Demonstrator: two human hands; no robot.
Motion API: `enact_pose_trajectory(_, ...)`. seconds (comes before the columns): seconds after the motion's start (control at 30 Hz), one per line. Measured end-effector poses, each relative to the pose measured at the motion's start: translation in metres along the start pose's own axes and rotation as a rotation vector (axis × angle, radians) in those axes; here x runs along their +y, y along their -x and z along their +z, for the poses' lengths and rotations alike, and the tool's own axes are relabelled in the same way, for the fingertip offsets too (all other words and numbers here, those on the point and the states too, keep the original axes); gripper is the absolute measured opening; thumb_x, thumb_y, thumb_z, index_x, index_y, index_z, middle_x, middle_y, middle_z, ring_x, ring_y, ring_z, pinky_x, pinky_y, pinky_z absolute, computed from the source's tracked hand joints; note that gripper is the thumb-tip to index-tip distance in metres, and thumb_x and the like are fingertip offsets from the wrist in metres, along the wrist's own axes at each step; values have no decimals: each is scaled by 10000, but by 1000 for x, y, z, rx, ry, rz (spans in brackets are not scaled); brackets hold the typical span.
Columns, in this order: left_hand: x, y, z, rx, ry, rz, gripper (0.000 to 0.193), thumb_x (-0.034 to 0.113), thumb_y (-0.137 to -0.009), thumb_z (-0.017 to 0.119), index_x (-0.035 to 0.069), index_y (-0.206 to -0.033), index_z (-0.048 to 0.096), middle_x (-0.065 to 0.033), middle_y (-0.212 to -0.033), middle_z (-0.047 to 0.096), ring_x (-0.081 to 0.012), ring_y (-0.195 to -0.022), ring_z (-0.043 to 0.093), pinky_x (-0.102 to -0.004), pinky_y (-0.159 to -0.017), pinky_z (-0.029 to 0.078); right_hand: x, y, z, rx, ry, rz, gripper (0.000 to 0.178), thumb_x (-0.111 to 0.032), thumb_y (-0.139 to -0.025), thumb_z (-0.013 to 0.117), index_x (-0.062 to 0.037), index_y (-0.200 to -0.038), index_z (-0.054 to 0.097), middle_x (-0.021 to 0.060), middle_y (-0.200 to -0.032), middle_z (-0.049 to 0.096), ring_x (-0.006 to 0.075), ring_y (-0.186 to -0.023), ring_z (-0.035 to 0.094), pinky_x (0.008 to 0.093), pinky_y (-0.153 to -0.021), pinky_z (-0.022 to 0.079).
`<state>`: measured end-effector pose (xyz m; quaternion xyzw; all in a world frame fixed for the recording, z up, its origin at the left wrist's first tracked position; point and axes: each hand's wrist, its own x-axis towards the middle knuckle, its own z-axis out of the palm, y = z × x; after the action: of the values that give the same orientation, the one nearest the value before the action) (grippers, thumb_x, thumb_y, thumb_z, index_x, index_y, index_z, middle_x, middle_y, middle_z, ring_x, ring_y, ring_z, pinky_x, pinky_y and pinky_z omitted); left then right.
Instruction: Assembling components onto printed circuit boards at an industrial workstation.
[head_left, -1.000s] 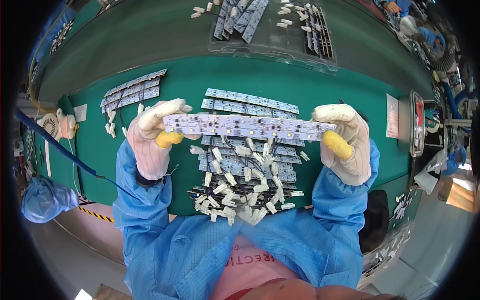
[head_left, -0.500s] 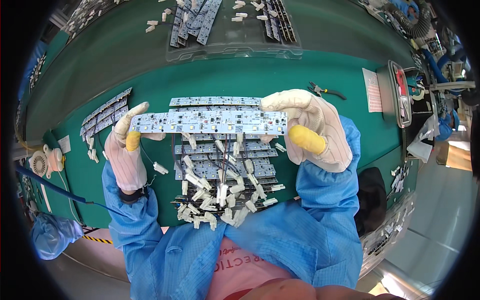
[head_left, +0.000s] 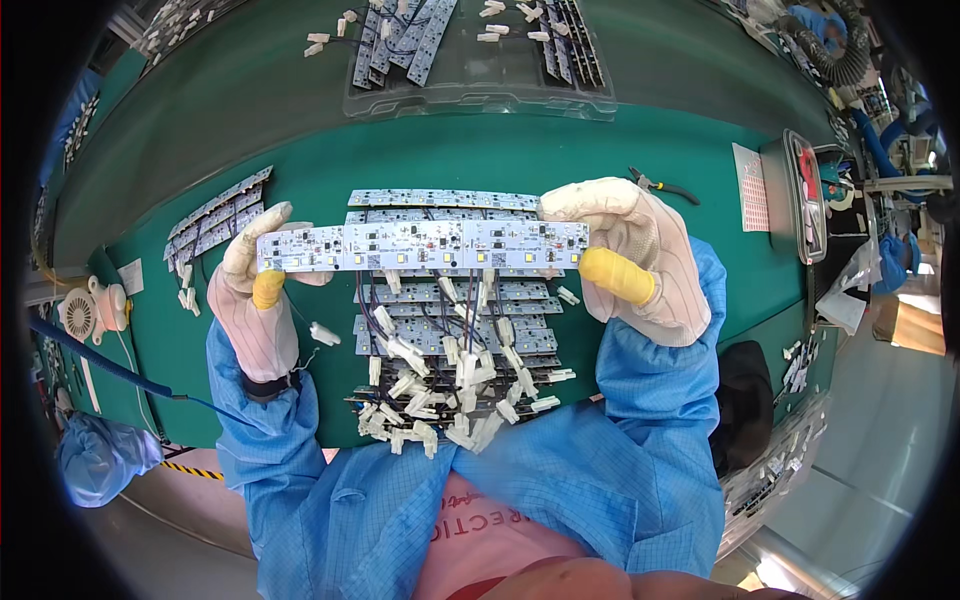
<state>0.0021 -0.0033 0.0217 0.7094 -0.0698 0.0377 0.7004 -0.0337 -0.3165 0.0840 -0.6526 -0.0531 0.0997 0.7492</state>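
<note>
A long white LED circuit board (head_left: 425, 246) is held level between my two gloved hands, its small parts facing up. My left hand (head_left: 258, 270) pinches the board's left end; a yellow cover is on the thumb. Closed on the right end is my right hand (head_left: 635, 260), also with a yellow thumb cover. Under and behind the held board lies a row of similar LED boards (head_left: 455, 342) on the green mat. Their wires end in a heap of white plug connectors (head_left: 470, 400) close to my body. One loose-hanging connector (head_left: 324, 334) is beside my left wrist.
Another stack of LED boards (head_left: 215, 222) lies at left, near a small fan (head_left: 95, 315). A clear tray (head_left: 480, 103) with more boards stands at the back. Pliers (head_left: 665, 187), a printed sheet (head_left: 750, 187) and a metal box (head_left: 797, 195) are at right.
The held board has widened slightly in view and its left end tilts a little differently. Both hands keep their grip. The whole scene has shifted slightly to the right.
</note>
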Motion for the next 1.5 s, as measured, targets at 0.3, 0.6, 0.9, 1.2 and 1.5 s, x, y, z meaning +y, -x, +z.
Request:
enact_pose_trajectory(0.3, 2, 6, -2, -31, 90, 136, 426, 175, -858, 656, -18, -1216, 528, -162, -1012, 647, -208, -771, 669, -287, -695, 548, 11, -6, 0, 35, 56, -84, 312, -118, -821, 624, 2, -1107, 586, 60, -833, 605, 54, -496, 439, 190, -451, 340)
enact_pose_trajectory(0.6, 14, 12, 4, -177, 235, 158, 381, 64, -808, 681, -28, -1156, 557, -237, -1032, 617, -246, -811, 671, -290, -664, 562, 19, -16, 1, 149, 368, -151, 273, -97, -836, 566, 4, -1089, 584, 21, -845, 564, 58, -719, 474, 185, -657, 361)
enact_pose_trajectory(0.9, 16, 4, 9, -5, 178, 29, 394, -1, -851, 609, -43, -1234, 527, -118, -974, 660, -172, -823, 650, -258, -785, 498, 18, -10, 2, 103, 66, -19, 350, -106, -801, 631, 15, -1121, 558, 75, -948, 612, 34, -553, 445, 167, -538, 354)
enact_pose_trajectory(1.2, 8, -10, 6, -2, -218, -34, 361, 133, -910, 568, -15, -1238, 534, -82, -825, 692, -78, -789, 604, -188, -725, 403, 10, -4, 7, -27, 59, -8, 403, -138, -789, 659, 12, -1150, 560, 88, -960, 618, 56, -520, 457, 194, -448, 337)
enact_pose_trajectory(1.5, 9, 7, 6, -71, 142, 58, 477, 207, -858, 661, -63, -1222, 511, -137, -906, 679, -167, -772, 657, -259, -775, 497, 15, -16, 0, 81, 182, -54, 515, -335, -840, 664, 43, -1162, 526, -28, -642, 527, 6, -466, 402, 146, -454, 255)
